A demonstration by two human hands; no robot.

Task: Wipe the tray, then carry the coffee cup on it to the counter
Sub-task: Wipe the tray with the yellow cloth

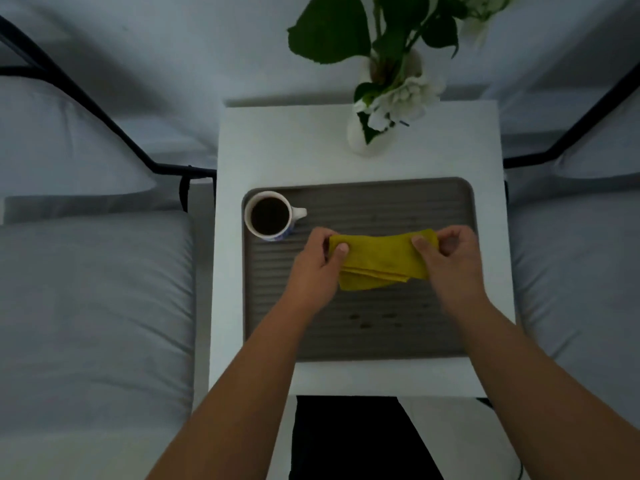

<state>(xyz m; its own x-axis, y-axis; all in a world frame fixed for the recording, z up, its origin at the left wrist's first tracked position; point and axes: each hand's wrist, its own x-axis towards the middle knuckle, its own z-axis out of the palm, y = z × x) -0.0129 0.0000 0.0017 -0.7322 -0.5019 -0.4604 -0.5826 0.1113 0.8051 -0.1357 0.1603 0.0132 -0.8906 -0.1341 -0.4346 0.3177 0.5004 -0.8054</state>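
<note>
Yellow cloth [381, 259], folded into layers, is held up just over the middle of the grey tray [360, 336]. The left hand [313, 271] pinches the cloth's left end with thumb and fingers closed on it. The right hand [452, 263] pinches the right end the same way. I cannot tell if the cloth's low edge touches the tray.

The tray has ridges running side to side. A few dark spots [363, 322] sit on the tray nearer the person than the cloth. The coffee cup [270, 216] stands in the tray's far left corner, full of dark coffee, with its handle pointing toward the tray's middle.

I think the wiping is only starting. To do it well, keep the cloth folded thick, press it flat, and rub along the ridges, not across, so dirt comes out of the grooves. Go over the spots. Stay away from the cup so it does not tip. Its corner could be wiped by lifting the cup with one hand.

Counting: one tray, one cup, one cloth, two hands. Past the tray's far edge stands one white vase [370, 140] with flowers. All sit on one white table [277, 143].
</note>
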